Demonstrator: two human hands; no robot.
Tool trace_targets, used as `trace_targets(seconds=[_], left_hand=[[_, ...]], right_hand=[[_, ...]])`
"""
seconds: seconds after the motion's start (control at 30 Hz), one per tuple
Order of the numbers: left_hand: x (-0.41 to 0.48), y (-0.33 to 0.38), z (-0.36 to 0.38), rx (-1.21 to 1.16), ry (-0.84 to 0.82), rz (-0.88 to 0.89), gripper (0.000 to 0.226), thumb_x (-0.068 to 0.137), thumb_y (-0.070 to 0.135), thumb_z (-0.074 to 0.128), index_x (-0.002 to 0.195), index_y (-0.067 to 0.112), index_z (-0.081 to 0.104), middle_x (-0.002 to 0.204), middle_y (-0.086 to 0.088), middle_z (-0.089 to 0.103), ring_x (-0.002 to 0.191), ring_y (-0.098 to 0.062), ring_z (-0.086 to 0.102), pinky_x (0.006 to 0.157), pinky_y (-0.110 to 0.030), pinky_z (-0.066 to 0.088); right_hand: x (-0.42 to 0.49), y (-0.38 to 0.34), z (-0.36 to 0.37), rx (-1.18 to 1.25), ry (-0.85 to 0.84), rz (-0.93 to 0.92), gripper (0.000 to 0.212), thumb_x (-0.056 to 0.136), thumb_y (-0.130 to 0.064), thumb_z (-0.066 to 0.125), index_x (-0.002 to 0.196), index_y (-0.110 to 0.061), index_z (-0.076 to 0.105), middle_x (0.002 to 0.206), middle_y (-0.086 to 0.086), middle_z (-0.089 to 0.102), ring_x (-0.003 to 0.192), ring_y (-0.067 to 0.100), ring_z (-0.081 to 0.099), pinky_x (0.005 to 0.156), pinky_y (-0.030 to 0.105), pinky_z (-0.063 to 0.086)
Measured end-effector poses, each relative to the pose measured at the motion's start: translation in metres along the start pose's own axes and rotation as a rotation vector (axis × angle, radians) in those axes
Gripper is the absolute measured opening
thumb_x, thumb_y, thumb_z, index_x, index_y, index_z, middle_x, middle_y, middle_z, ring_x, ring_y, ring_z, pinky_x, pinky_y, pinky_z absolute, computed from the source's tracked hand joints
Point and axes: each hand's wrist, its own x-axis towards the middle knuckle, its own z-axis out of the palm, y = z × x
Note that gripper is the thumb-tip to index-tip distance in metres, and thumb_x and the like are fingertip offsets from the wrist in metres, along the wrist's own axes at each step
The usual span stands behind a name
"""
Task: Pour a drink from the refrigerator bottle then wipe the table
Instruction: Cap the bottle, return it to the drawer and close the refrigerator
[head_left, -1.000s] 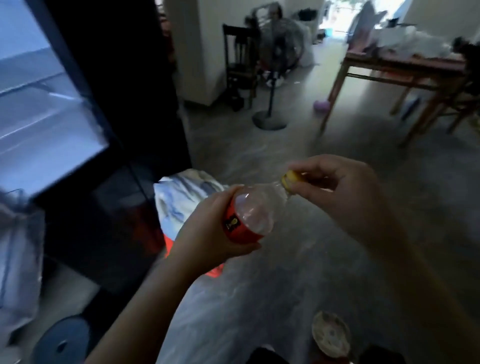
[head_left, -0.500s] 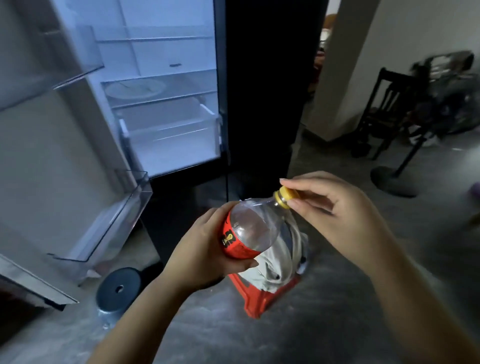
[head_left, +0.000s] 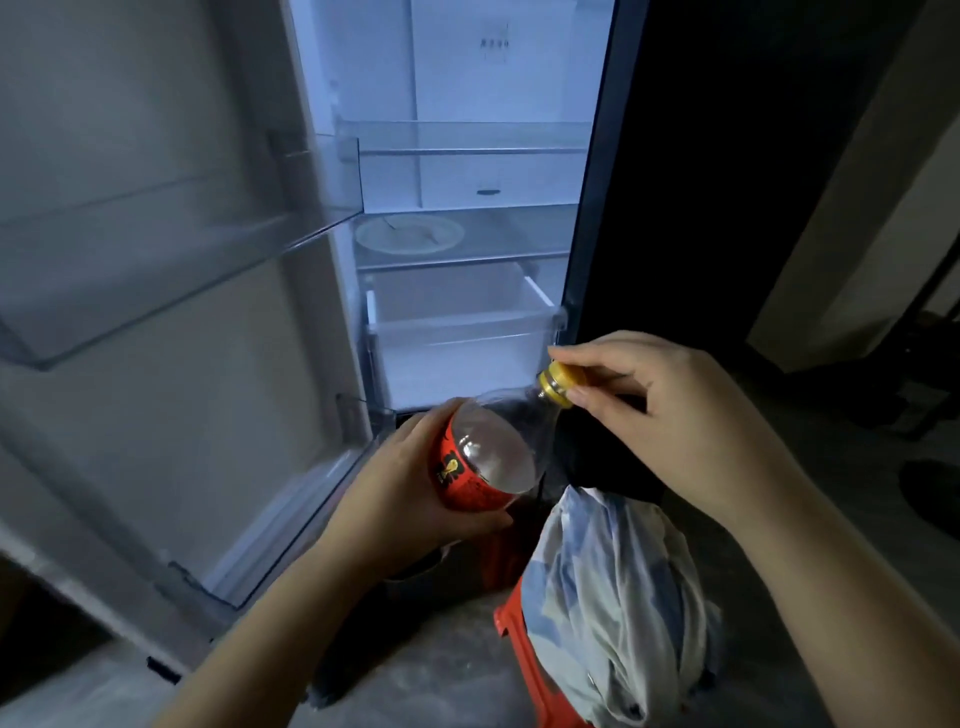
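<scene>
A clear plastic bottle (head_left: 498, 447) with a red label and a yellow cap (head_left: 560, 383) is tilted in front of me, its neck pointing up and to the right. My left hand (head_left: 405, 493) grips the bottle around its labelled body from below. My right hand (head_left: 670, 415) pinches the yellow cap between thumb and fingers. Behind the bottle stands the open refrigerator (head_left: 457, 218), lit inside, with a plate on one glass shelf and a white drawer below it.
The refrigerator door (head_left: 156, 291) is swung open at the left, with clear door bins. A red stool (head_left: 524, 654) draped with a pale cloth (head_left: 608, 597) stands on the grey floor just below my hands. A dark panel and a wall corner fill the right side.
My view has swung left from the room to face the open refrigerator. Both hands keep the same hold on the bottle and cap.
</scene>
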Motion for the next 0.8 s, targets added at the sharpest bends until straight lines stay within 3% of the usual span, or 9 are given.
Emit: trace_targets(seconds=[0.1, 0.2, 0.33, 0.5, 0.63, 0.8], left_hand=[[0.04, -0.019, -0.01, -0.054, 0.008, 0.007, 0.098, 0.04, 0.07, 0.077, 0.127, 0.052, 0.035, 0.117, 0.024, 0.053, 0.107, 0.006, 0.052, 0.087, -0.013, 0.043], [0.08, -0.033, -0.02, -0.059, 0.041, 0.016, 0.102, 0.04, 0.067, 0.077, 0.129, 0.053, 0.031, 0.113, 0.029, 0.05, 0.105, 0.008, 0.049, 0.083, -0.004, 0.035], [0.134, -0.052, -0.03, -0.082, 0.078, 0.044, 0.099, 0.042, 0.065, 0.08, 0.128, 0.053, 0.033, 0.112, 0.035, 0.045, 0.106, 0.001, 0.05, 0.085, -0.02, 0.045], [0.184, -0.07, -0.028, -0.074, 0.117, 0.049, 0.098, 0.046, 0.052, 0.087, 0.131, 0.043, 0.039, 0.114, 0.019, 0.051, 0.107, -0.008, 0.05, 0.09, -0.034, 0.048], [0.212, -0.08, -0.023, -0.044, 0.144, 0.027, 0.099, 0.047, 0.05, 0.088, 0.132, 0.045, 0.038, 0.113, 0.021, 0.048, 0.105, -0.008, 0.049, 0.086, -0.035, 0.05], [0.247, -0.086, -0.02, -0.003, 0.184, -0.003, 0.095, 0.05, 0.049, 0.088, 0.132, 0.045, 0.038, 0.113, 0.022, 0.048, 0.106, -0.005, 0.048, 0.084, -0.028, 0.046]], right_hand=[[0.042, 0.004, 0.009, -0.026, 0.028, -0.011, 0.032, 0.086, -0.029, 0.063, 0.119, -0.029, 0.066, 0.107, -0.015, 0.066, 0.096, -0.001, 0.064, 0.087, 0.024, 0.052], [0.084, 0.006, 0.01, -0.037, 0.056, -0.026, 0.031, 0.085, -0.03, 0.064, 0.116, -0.029, 0.067, 0.104, -0.015, 0.068, 0.095, -0.001, 0.064, 0.089, 0.024, 0.052], [0.137, 0.013, 0.013, -0.086, 0.088, -0.034, 0.029, 0.086, -0.03, 0.064, 0.115, -0.031, 0.066, 0.102, -0.015, 0.066, 0.091, -0.007, 0.063, 0.086, 0.01, 0.047], [0.178, 0.031, 0.022, -0.104, 0.133, -0.011, 0.025, 0.088, -0.023, 0.065, 0.113, -0.026, 0.067, 0.098, -0.017, 0.064, 0.088, -0.011, 0.061, 0.078, -0.002, 0.04], [0.206, 0.051, 0.025, -0.183, 0.101, -0.079, 0.031, 0.088, -0.015, 0.064, 0.119, -0.018, 0.064, 0.105, -0.009, 0.063, 0.088, 0.0, 0.063, 0.087, 0.006, 0.046], [0.251, 0.084, 0.024, -0.084, 0.122, -0.213, 0.029, 0.088, -0.014, 0.065, 0.117, -0.013, 0.066, 0.101, -0.004, 0.067, 0.088, 0.005, 0.067, 0.087, 0.016, 0.051]])
